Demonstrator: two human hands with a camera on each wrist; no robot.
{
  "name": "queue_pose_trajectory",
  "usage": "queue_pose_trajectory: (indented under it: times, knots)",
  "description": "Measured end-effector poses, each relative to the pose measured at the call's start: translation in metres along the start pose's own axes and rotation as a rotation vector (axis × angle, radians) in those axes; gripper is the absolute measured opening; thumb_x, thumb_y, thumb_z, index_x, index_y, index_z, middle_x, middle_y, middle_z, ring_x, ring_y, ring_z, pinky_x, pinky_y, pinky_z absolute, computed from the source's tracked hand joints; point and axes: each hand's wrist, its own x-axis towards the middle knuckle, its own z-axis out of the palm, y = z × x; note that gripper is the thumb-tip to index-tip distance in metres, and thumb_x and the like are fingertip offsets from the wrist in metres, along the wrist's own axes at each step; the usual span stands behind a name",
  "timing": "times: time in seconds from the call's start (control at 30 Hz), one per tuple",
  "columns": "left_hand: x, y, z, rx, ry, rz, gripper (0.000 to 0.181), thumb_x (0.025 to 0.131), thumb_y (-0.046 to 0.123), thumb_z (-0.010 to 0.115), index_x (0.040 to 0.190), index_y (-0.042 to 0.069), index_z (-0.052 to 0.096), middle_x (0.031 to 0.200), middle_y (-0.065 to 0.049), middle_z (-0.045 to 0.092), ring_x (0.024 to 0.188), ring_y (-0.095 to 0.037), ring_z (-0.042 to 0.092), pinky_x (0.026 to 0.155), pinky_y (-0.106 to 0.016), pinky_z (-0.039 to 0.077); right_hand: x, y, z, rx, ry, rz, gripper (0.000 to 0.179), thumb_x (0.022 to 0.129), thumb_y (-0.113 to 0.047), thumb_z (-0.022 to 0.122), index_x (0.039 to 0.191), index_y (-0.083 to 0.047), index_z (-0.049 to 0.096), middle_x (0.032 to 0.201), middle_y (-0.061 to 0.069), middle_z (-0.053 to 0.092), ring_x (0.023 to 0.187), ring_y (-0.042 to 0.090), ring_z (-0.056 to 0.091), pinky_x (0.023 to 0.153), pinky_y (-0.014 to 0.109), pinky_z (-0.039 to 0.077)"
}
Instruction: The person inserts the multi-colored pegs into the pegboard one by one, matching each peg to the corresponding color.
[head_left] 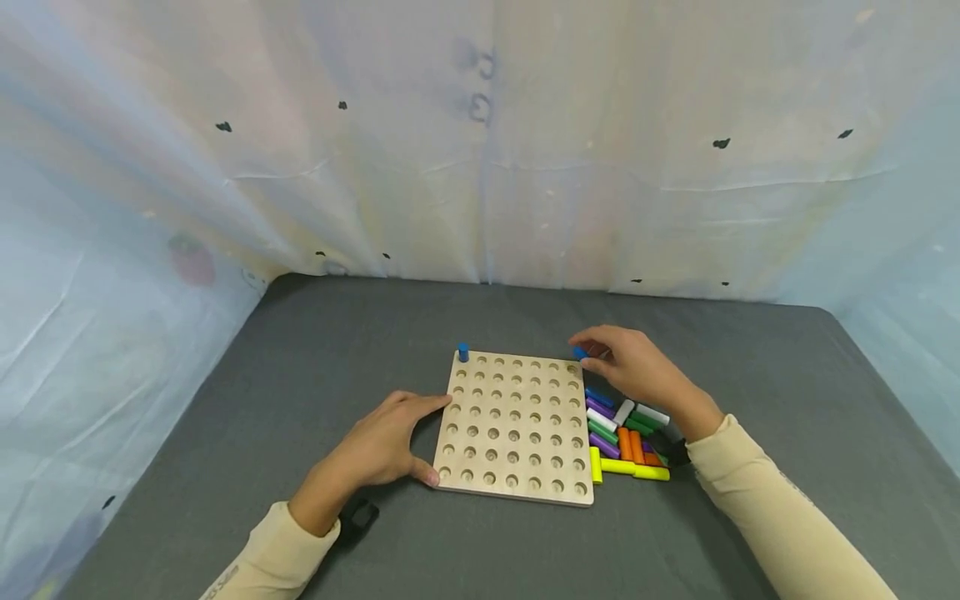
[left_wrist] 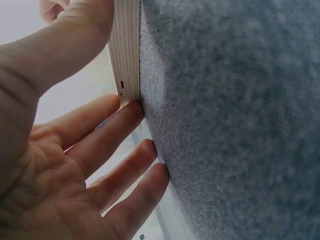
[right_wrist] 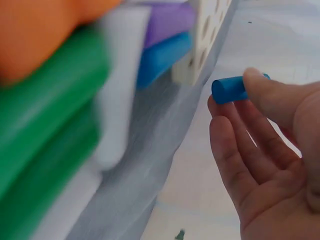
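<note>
One blue peg (right_wrist: 227,91) sits pinched between thumb and fingers of a person's right hand (head_left: 641,367), near the far right corner of a pale wooden board (head_left: 524,426); seven rows of seven round holes mark the board, and a second blue peg (head_left: 463,353) stands upright in its far left corner hole; at the board's left edge, the left hand (head_left: 384,437) is unclenched, fingers extended, one fingertip touching that edge and the thumb at the near left corner; loose pegs (head_left: 637,447) in blue, purple, white, green and orange lie heaped just beside the board's right edge; three yellow pegs (head_left: 617,467) lie toward its near right corner, one alongside the edge; beige sleeves (head_left: 780,508) reach in from the board's near side; dark grey cloth (head_left: 360,333) spreads beneath and around it; a pale curtain (head_left: 570,225) hangs well beyond its far edge.
</note>
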Motion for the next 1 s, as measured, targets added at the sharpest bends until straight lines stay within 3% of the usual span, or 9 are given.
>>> queue_pose_trajectory:
  times: [0.37, 0.6, 1.0]
  knots:
    - [0.002, 0.002, 0.001, 0.007, 0.009, -0.015, 0.104, 0.054, 0.038, 0.095, 0.147, 0.031, 0.050, 0.142, -0.003, 0.054, 0.134, -0.024, 0.047, 0.098, -0.057, 0.048, 0.032, -0.038, 0.009, 0.136, 0.014, -0.002, 0.029, 0.097, -0.021, 0.066, 0.125, -0.013, 0.065, 0.111, 0.001, 0.071, 0.101, 0.019, 0.068, 0.087, 0.041, 0.056]
    - [0.001, 0.000, 0.002, -0.006, 0.002, -0.017, 0.103, 0.054, 0.039, 0.095, 0.146, 0.032, 0.050, 0.143, -0.002, 0.054, 0.134, -0.023, 0.047, 0.098, -0.057, 0.047, 0.054, -0.060, 0.026, 0.159, 0.003, -0.084, 0.030, 0.096, -0.019, 0.068, 0.124, -0.010, 0.065, 0.111, 0.003, 0.072, 0.102, 0.019, 0.068, 0.087, 0.039, 0.056]
    - [0.002, 0.003, -0.001, -0.003, -0.001, -0.019, 0.102, 0.054, 0.039, 0.095, 0.146, 0.032, 0.050, 0.143, -0.001, 0.054, 0.134, -0.022, 0.046, 0.098, -0.056, 0.048, 0.077, -0.075, 0.049, 0.168, -0.040, -0.060, 0.027, 0.094, -0.019, 0.070, 0.120, -0.012, 0.067, 0.110, 0.003, 0.072, 0.100, 0.017, 0.069, 0.083, 0.034, 0.057]
